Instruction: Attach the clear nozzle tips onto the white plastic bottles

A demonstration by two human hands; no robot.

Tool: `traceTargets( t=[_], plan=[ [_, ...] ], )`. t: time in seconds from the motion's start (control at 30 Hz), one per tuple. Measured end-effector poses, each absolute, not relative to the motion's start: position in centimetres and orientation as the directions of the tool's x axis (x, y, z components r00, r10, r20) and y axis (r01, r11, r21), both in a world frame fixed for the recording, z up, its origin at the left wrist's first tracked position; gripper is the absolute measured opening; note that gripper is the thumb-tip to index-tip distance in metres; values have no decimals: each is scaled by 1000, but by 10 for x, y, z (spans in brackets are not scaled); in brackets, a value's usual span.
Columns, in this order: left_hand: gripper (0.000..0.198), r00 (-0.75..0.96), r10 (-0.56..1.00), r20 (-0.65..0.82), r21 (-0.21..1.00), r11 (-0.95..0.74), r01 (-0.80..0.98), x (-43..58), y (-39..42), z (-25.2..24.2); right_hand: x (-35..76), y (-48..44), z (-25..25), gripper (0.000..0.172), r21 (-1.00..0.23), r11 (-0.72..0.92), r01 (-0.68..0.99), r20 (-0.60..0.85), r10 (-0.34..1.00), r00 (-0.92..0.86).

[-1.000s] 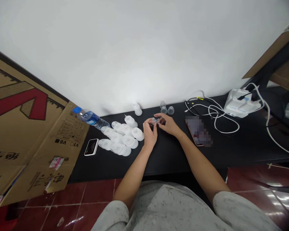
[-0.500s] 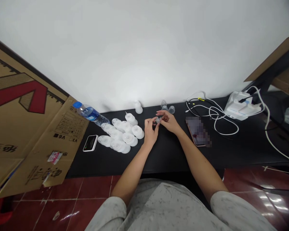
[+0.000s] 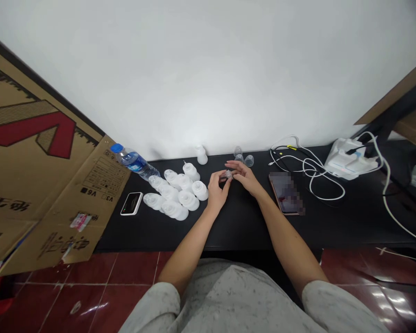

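From my head view, the left hand and right hand sit close together over the black table, both curled in, with a small clear plastic piece pinched between them just above the tabletop, near frame centre. Left hand is mostly closed, thumb and fingers coming in from the 9 o'clock side. Right hand is looser, fingers reaching across from 3 o'clock. Can't tell how much of the hold each hand takes, and the fingers hide most of the piece, so its exact shape is too small to read. It looks see-through and fairly rigid. My call for a part this small: firm fingertip pinch, not palms, and keep it low over the table so a slip doesn't go far. Around the hands, taking 12 o'clock as toward the wall: frosted white plastic bottles lie clustered at 9, a white bottle stands at 11, two clear cups sit at 12 to 1, a phone with its screen blurred lies at 3, and white cables trail at 2
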State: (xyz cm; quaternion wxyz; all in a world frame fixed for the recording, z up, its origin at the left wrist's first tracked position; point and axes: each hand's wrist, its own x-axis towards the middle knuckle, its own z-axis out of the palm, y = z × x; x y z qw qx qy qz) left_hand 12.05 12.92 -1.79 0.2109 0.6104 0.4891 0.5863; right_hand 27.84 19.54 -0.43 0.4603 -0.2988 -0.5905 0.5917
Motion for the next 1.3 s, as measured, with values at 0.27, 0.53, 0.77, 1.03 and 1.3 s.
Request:
traceTargets(
  t=[0.27,0.53,0.77,1.03,1.3],
  plan=[
    [28,-156,834,529,809,-440,390,118,126,-22,280,191,-2,56,-982,51,-182,138,853,-504],
    [28,-100,856,507,803,-428,414,117,126,-20,280,187,1,58,-984,11,-180,98,870,-484],
    [25,-90,866,491,800,-408,440,116,126,-21,278,184,6,54,-987,-2,-162,73,887,-456],
    [24,-138,836,531,778,-416,471,116,126,-21,277,181,12,53,-960,-117,-255,18,883,-469],
    [33,-167,852,496,825,-403,395,119,127,-17,277,181,18,51,-928,-138,-347,28,900,-435]
  ],
)
